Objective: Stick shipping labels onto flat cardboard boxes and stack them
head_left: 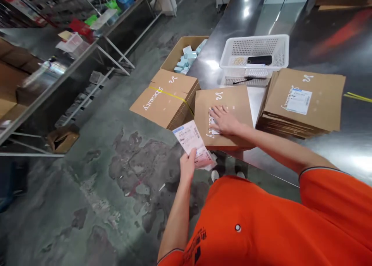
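Observation:
My left hand (187, 166) pinches a stack of printed shipping labels (190, 139) between thumb and fingers, held out over the floor. Flat on a brown cardboard sheet (241, 103) with white lettering lies my right hand (224, 120), its fingers spread. Part of a white label (214, 131) shows beneath that hand; the rest is covered. To the right is a pile of flattened cartons (322, 99), the top one bearing a white shipping label (299, 101). A bundle of flat cartons (165, 97) with a yellow strap sits at the left of the sheet.
A white plastic basket (257, 41) on the metal table (213, 78) contains a dark phone (259, 60). In front of it lies a black pen (244, 80). An open carton (174, 51) of small light-blue boxes stands behind the strapped bundle. Metal racks (100, 43) line the left.

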Available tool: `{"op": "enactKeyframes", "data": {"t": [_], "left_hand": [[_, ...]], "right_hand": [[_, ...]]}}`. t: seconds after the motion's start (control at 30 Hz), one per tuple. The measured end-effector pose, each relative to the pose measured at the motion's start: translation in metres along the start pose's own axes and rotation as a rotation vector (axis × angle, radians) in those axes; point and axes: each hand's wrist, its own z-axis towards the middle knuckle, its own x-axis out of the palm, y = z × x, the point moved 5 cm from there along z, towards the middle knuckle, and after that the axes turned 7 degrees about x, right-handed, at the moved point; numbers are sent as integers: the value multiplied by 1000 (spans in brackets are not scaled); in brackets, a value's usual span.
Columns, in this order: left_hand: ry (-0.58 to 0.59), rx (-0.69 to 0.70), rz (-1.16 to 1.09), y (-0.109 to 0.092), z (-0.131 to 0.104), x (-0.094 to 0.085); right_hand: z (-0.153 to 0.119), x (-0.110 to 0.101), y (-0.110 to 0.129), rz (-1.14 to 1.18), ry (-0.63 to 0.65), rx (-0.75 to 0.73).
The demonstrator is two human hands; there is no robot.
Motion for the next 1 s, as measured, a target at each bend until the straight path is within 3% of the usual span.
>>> {"op": "enactKeyframes", "data": {"t": [0.07, 0.13, 0.2, 0.27, 0.3, 0.37, 0.43, 0.5, 0.6, 0.67, 0.77, 0.87, 0.93, 1.0], "left_hand": [[88, 43, 31, -1, 11, 8], [121, 74, 50, -1, 7, 15], [139, 77, 55, -2, -8, 24], [214, 55, 30, -7, -28, 41], [277, 40, 13, -12, -38, 53], [393, 15, -32, -24, -54, 79], [459, 12, -90, -37, -62, 102], [469, 10, -145, -46, -63, 116], [460, -18, -161, -43, -62, 125], [459, -54, -141, -36, -64, 127], [489, -84, -88, -26, -71, 129], [510, -38, -1, -26, -78, 123], [510, -10, -6, -33, -80, 114], [489, 29, -118, -46, -79, 105]], "right_hand": [[-28, 10, 24, 27, 35, -114], [-54, 7, 21, 66, 12, -91], [-77, -8, -21, 102, -109, 241], [-109, -24, -84, 212, -209, 668], [-127, -31, -114, 300, -233, 812], [-162, -42, -164, 474, -288, 959], [-198, -59, -206, 541, -424, 1031], [-234, -79, -239, 471, -576, 1142], [-264, -106, -265, 250, -543, 1323], [-256, -122, -257, 117, -456, 1289], [-198, -131, -195, 257, -375, 859], [-133, -112, -101, 695, -31, 350], [-109, -96, -51, 825, 140, 198], [-100, -82, -20, 855, 184, 174]]}}
